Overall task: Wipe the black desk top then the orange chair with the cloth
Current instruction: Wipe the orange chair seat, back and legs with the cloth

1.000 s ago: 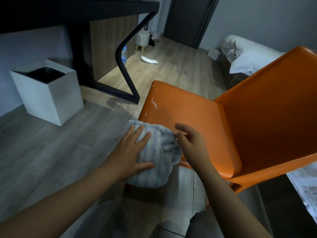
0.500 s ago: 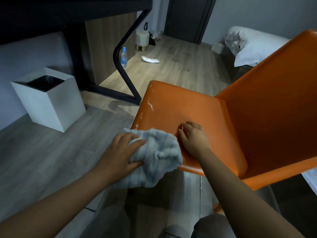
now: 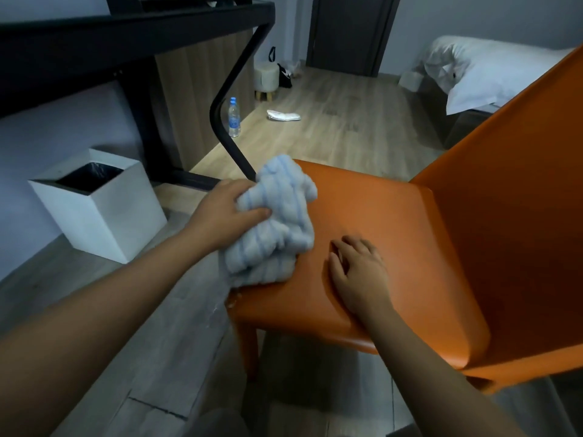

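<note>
The orange chair (image 3: 394, 216) fills the right half of the view, its seat facing me and its backrest rising at the right. A bunched pale blue striped cloth (image 3: 277, 222) lies on the seat's left front corner. My left hand (image 3: 227, 209) grips the cloth from its left side. On the seat's front part my right hand (image 3: 356, 272) rests palm down with its fingers slightly bent, holding nothing. The black desk (image 3: 126, 36) runs across the upper left, seen from below its edge.
A white square bin (image 3: 104, 216) with a black liner stands on the floor at the left. The desk's bent black leg (image 3: 230, 99) passes just behind the cloth. A water bottle (image 3: 234, 117), a small stool (image 3: 266, 78) and a bed (image 3: 492, 74) lie farther back.
My left hand has carried the cloth up from the seat's front edge toward its far left corner. My right hand let go of the cloth and settled on the seat.
</note>
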`<state>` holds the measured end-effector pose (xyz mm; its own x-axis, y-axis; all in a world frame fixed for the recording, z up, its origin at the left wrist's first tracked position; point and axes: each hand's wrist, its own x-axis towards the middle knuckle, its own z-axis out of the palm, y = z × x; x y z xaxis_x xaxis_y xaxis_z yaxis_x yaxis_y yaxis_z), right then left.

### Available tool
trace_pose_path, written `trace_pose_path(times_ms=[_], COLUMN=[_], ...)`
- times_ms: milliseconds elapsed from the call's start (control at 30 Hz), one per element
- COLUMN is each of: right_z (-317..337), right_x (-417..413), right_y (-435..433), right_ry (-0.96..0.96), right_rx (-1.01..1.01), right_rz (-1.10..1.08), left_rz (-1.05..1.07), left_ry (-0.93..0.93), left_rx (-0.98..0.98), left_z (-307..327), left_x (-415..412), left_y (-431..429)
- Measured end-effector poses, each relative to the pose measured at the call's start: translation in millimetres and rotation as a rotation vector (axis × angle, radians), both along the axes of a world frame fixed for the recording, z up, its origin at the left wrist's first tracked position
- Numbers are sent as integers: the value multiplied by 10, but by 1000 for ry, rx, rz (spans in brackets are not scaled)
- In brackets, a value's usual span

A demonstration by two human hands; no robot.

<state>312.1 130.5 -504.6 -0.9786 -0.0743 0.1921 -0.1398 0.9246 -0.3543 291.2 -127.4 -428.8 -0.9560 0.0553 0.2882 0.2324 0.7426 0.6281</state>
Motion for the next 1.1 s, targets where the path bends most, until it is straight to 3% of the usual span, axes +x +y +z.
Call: trace_pose_path(times_ms=[100,300,400,533,667,900,1100], right_z=[-17,-44,-61,-71,-56,-43,-42], right_x=[0,-14,-22,-36,-50,-44,-42], right_y=[8,-5,5,6,-7,-30,-37], right_ry=[20,22,32,42,31,16,14], right_rx=[-39,-48,-51,-48,-2,14,7], right_rz=[-7,-24,-21,-26,-29,-40,-48], left_rz=[44,131,183,205,301,58,-53], left_ry=[-45,-140,-130,-259,-383,-480,-389], left_rx=[-59,29,-64,71,-207,-358,-391], left_z=[80,65,81,33,-99,-335,-260], left_x=[-507,-1042,-1254,-1561,-1780,-1924,-1980], left_y=[79,345,436,394,419,533,624])
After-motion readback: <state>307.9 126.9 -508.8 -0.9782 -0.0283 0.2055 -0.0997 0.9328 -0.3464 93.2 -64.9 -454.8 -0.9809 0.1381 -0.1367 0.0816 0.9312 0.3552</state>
